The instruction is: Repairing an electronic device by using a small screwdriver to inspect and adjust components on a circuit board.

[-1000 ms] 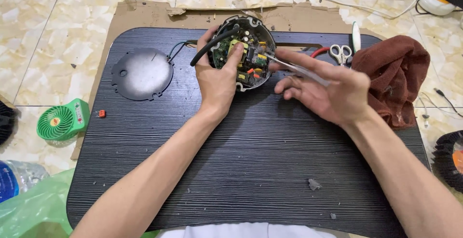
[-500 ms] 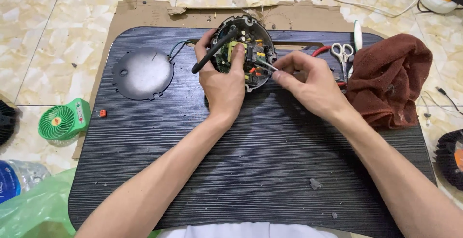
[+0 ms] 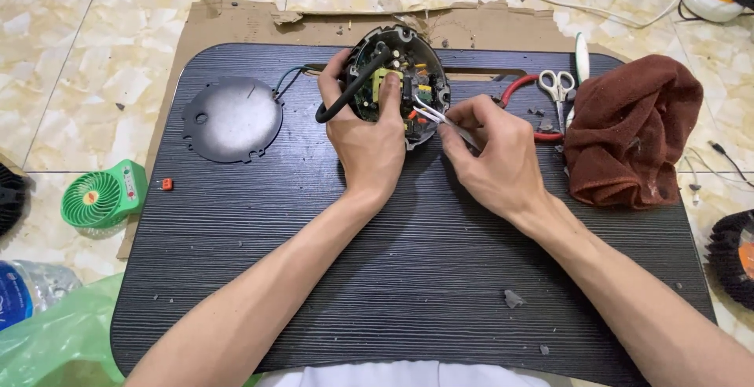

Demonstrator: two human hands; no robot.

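Observation:
My left hand (image 3: 369,140) grips a round black housing with a green circuit board (image 3: 400,81) inside, held tilted on the black ribbed board (image 3: 393,277). Its thumb rests on the circuit board. A thick black cable (image 3: 349,93) curves out of the housing past my fingers. My right hand (image 3: 491,155) pinches metal tweezers (image 3: 436,116), whose tips reach into the lower right part of the circuit board among small coloured parts.
A round grey metal cover plate (image 3: 232,118) lies at the left. Scissors (image 3: 558,89), red-handled pliers (image 3: 522,93) and a brown cloth (image 3: 632,132) lie at the right. A small green fan (image 3: 102,195), a green bag (image 3: 55,340) and a bottle (image 3: 27,289) sit on the floor left.
My right hand moved left and closer to the housing, bringing the tweezer tips into the circuit board. The left hand kept its hold on the housing.

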